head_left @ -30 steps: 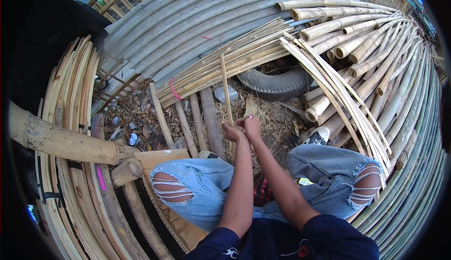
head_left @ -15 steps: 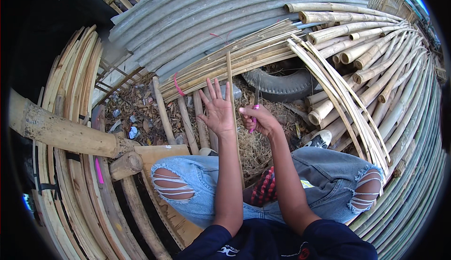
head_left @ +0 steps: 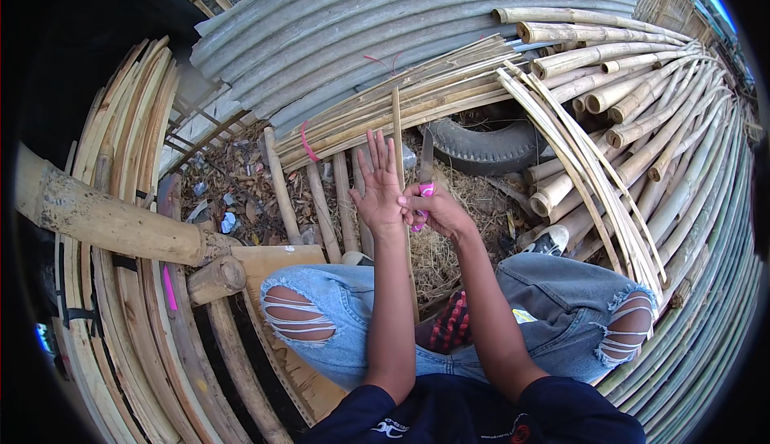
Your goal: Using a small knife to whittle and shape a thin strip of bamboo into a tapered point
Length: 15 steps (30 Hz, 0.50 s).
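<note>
My left hand (head_left: 378,187) is open, palm up and fingers stretched out, with nothing in it. Closed on the pink handle of a knife (head_left: 426,159), my right hand (head_left: 439,210) is just right of the left palm. Its thumb reaches over to the left palm's edge and seems to touch it. The blade points away from me. A long thin bamboo strip (head_left: 396,115) runs from between my legs, past the left palm's right side, to the far bundle. My fingers partly hide the handle.
A bundle of split bamboo (head_left: 345,139) with a pink tie lies ahead, near a tyre (head_left: 485,151) and corrugated sheeting (head_left: 417,15). Bamboo poles (head_left: 634,99) are piled on the right, with loose strips (head_left: 577,155) across them. Slats (head_left: 120,147) and a thick pole (head_left: 112,215) are on the left.
My right hand has moved left to the left palm, and the knife has turned so its blade shows broader. My left hand has tilted slightly and its fingers have drawn closer together.
</note>
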{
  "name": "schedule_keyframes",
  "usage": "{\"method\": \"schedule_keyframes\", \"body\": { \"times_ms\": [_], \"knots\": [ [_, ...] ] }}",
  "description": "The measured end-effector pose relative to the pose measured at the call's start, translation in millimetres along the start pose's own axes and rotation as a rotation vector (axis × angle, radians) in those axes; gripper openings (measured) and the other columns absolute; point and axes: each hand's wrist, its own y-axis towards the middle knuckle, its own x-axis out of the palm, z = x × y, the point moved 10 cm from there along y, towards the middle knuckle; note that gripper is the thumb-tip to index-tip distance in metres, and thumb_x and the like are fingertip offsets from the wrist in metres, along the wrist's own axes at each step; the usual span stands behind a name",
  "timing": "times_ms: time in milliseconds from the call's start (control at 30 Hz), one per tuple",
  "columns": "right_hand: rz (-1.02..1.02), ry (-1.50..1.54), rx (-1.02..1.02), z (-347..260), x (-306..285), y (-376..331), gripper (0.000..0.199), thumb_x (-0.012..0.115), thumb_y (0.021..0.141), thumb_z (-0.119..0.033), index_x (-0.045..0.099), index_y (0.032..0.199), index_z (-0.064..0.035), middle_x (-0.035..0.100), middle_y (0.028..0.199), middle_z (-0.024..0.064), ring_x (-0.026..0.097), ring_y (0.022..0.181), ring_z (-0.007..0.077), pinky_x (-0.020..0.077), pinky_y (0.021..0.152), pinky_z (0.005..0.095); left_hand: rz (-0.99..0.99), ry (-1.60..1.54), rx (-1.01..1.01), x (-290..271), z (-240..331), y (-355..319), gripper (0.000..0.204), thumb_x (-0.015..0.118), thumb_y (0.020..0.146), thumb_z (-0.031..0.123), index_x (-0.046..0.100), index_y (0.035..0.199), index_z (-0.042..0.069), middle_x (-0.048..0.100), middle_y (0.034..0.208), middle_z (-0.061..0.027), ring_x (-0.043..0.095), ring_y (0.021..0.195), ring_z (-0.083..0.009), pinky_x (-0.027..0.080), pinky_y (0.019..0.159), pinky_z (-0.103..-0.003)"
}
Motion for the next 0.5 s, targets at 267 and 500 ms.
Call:
{"method": "schedule_keyframes", "body": {
  "times_ms": [267,500],
  "knots": [
    [-0.337,0.243,-0.05,-23.3,24.3,-17.8,0.022,0.054,0.093,-0.014,0.063,0.089,0.0064,0.066,0.071,0.0155,0.059,0.052,0.0148,0.0469,0.048,0.0251,-0.088,-0.065,0.014,31.9,-14.1,-4.8,0.08,0.018,0.084,0.076,0.014,0.15,0.031,0.014,0.155,-0.0151,0.011,0.143,-0.0384,0.006,0.115,-0.058],
    [0.103,0.498,-0.581,-65.4,4.7,-14.6,0.032,0.043,0.097,-0.011,0.049,0.12,0.0103,0.054,0.123,0.0294,0.061,0.109,0.0335,0.0536,0.09,0.0419,-0.119,-0.06,0.066,40.7,-9.5,-6.3,0.079,0.018,0.084,0.075,0.01,0.15,0.032,0.011,0.156,-0.0145,0.007,0.143,-0.0377,0.004,0.115,-0.058]
  ]
}}
